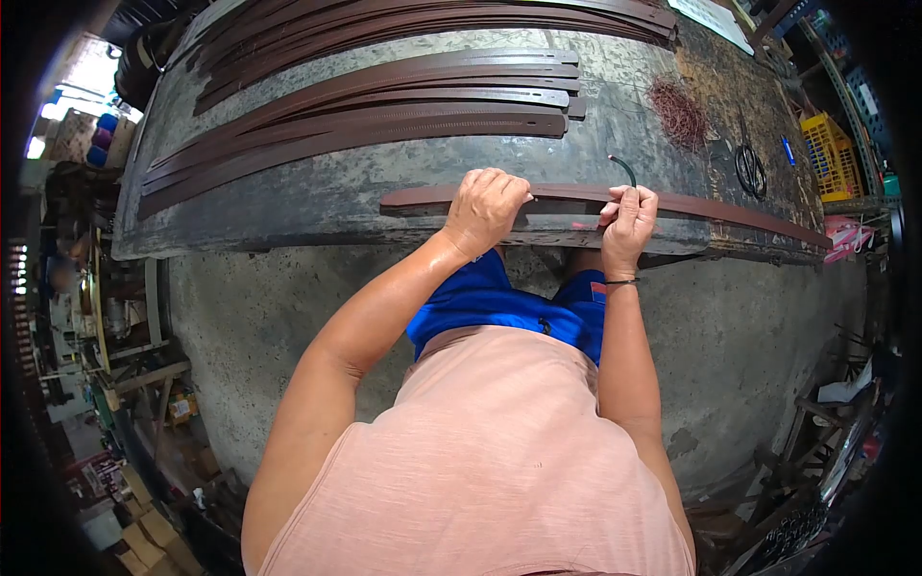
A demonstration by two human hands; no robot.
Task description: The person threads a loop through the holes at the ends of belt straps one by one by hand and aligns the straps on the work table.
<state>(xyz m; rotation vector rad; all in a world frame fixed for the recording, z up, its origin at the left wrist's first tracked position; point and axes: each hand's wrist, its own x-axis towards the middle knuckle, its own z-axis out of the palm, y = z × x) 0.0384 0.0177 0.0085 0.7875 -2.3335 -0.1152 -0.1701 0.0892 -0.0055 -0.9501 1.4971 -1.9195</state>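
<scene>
A long brown leather strap [768, 222] lies along the front edge of the workbench, its pointed end at the left. Over the strap, my left hand [488, 206] is closed in a fist with the knuckles up; a small pale tip shows by the thumb, but what it holds is hidden. To the right, my right hand [629, 216] is closed too, fingers pinched together by the strap. From its top sticks out a thin, dark green curved piece [624, 169], cord-like, with a pale end.
Several brown straps [384, 101] lie in stacks farther back on the workbench [317, 187]. A tangle of reddish thread [678, 112], black-handled scissors [750, 171] and a blue pen [788, 152] lie at the right. Beyond stands a yellow crate [832, 156].
</scene>
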